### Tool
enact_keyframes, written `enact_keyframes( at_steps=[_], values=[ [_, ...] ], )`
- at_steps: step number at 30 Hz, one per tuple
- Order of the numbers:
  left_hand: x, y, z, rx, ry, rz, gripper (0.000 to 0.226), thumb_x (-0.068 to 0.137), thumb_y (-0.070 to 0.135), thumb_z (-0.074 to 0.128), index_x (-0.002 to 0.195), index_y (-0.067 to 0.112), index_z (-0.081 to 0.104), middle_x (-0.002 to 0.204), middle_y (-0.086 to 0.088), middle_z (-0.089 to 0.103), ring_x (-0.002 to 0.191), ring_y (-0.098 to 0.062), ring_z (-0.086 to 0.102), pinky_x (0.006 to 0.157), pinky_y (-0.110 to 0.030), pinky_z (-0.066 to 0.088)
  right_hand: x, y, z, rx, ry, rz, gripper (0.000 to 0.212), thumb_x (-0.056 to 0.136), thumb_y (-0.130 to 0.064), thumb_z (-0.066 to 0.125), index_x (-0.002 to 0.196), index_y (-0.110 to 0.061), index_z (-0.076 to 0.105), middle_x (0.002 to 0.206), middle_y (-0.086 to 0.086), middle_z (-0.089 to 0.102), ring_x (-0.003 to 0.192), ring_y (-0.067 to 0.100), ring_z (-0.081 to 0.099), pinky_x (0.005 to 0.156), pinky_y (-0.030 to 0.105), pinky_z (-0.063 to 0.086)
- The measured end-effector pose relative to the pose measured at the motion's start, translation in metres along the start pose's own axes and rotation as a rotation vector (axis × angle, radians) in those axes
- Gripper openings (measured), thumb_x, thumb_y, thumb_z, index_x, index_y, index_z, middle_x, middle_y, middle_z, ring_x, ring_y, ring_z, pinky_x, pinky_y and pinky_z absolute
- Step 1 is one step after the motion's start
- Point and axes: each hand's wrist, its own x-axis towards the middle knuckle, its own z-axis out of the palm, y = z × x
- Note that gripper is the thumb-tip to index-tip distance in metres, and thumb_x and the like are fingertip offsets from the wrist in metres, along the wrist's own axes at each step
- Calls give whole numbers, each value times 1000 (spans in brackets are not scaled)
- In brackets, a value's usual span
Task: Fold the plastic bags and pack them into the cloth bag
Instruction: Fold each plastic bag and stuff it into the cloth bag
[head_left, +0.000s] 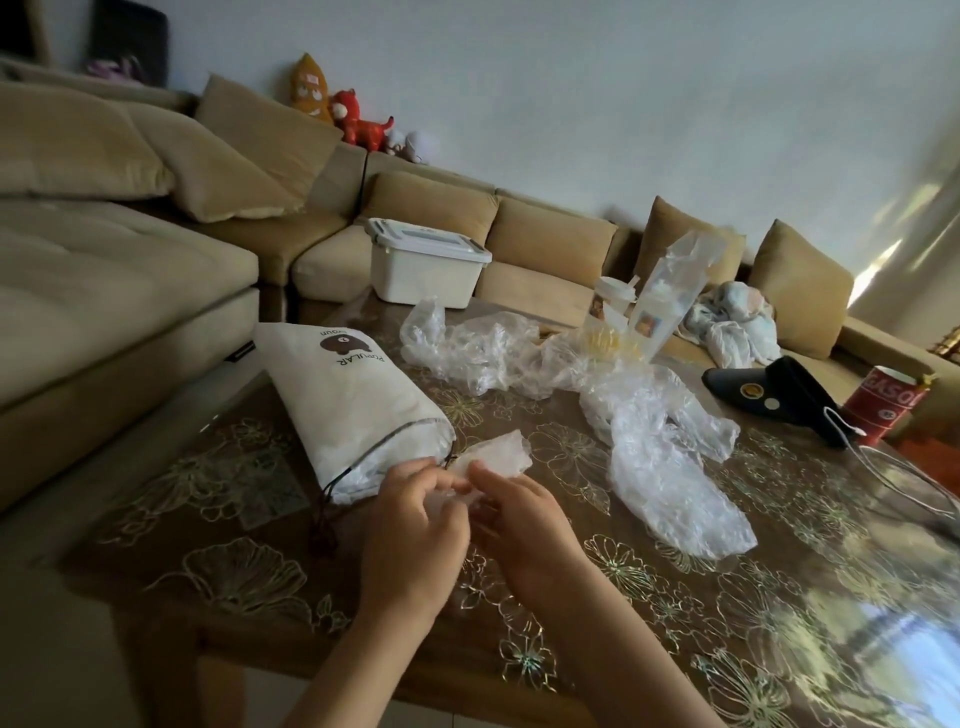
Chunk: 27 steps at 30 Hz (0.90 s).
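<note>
Drawstring cloth bag (353, 405) lies on its side centre-left on the table (675, 597), long axis running upper left to lower right, mouth facing lower right, clear plastic showing inside. Left hand (415, 535) and right hand (524, 530) both pinch a folded plastic bag (493, 457) just beside that mouth

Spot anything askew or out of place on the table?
Nothing spilled or damaged. The white cloth drawstring bag lies on its side, and crumpled clear plastic bags sprawl unfolded beside it, as expected for this task.

Close together, left hand (414, 525) and right hand (522, 522), fingers curled inward.
</note>
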Motion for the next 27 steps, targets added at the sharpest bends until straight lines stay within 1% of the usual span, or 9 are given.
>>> enact_keyframes(
  at_steps=[4, 6, 9, 12, 17, 19, 21, 25, 27],
  values=[
    [4, -22, -7, 508, 112, 257, 14, 70, 8, 64, 82, 10, 70, 131, -18, 52, 124, -33, 43, 100, -48, 39, 11, 1, -2, -87, 92, 13, 10, 92, -11, 56, 85, -4, 58, 82, 14, 62, 64, 20, 60, 52, 26, 48],
    [10, -31, -9, 656, 126, 312, 34, 53, -4, 73, 84, 8, 71, 137, -27, 45, 127, -39, 33, 100, -59, 34, 14, 2, -2, -178, 97, 3, 8, 92, -7, 53, 87, -3, 58, 82, 14, 61, 66, 20, 58, 51, 25, 47],
    [18, -31, -14, 718, 119, 290, 42, 47, -9, 74, 86, 6, 70, 140, -28, 41, 129, -39, 30, 101, -61, 28, 19, 7, -3, -297, 53, -9, 10, 90, -5, 56, 80, -4, 57, 74, 10, 56, 61, 16, 55, 56, 25, 47],
    [25, -38, -18, 747, 64, 188, 56, 51, -10, 75, 104, 4, 68, 143, -25, 40, 131, -43, 35, 99, -65, 28, 26, 10, 0, -370, 2, -41, 19, 85, -5, 64, 69, -9, 54, 62, 4, 50, 51, 12, 45, 48, 22, 39],
    [30, -39, -23, 637, -23, 154, 60, 91, 4, 49, 146, 6, 26, 158, -8, 5, 146, -25, 7, 117, -44, 16, 41, 11, 22, -269, -66, 14, 23, 84, -8, 68, 68, -8, 52, 52, 3, 44, 41, 12, 40, 38, 21, 34],
    [29, -35, -23, 568, 1, 175, 55, 94, 4, 41, 147, 7, 26, 158, -5, 8, 146, -21, 10, 117, -34, 15, 46, 8, 35, -157, -91, 86, 13, 85, -6, 67, 78, -4, 56, 54, 5, 47, 42, 12, 46, 40, 20, 40],
    [28, -34, -20, 511, 30, 189, 51, 94, 1, 41, 144, 6, 34, 156, -5, 19, 144, -22, 19, 115, -33, 18, 52, 6, 47, -101, -38, 122, 19, 86, -1, 62, 69, -2, 53, 48, 4, 49, 39, 12, 48, 39, 20, 41],
    [26, -42, -14, 489, 79, 251, 44, 82, -14, 53, 124, -4, 57, 138, -18, 49, 124, -36, 50, 98, -52, 43, 68, 14, 64, -5, 171, 105, 21, 80, 4, 63, 61, -2, 55, 38, 2, 52, 38, 12, 51, 39, 19, 41],
    [23, -42, -14, 509, 79, 259, 41, 76, -11, 49, 114, -7, 63, 126, -22, 58, 110, -41, 59, 87, -55, 45, 73, 17, 68, -82, 228, 80, 21, 82, 1, 61, 64, -5, 53, 44, -1, 55, 52, 14, 55, 44, 21, 43]
  ],
)
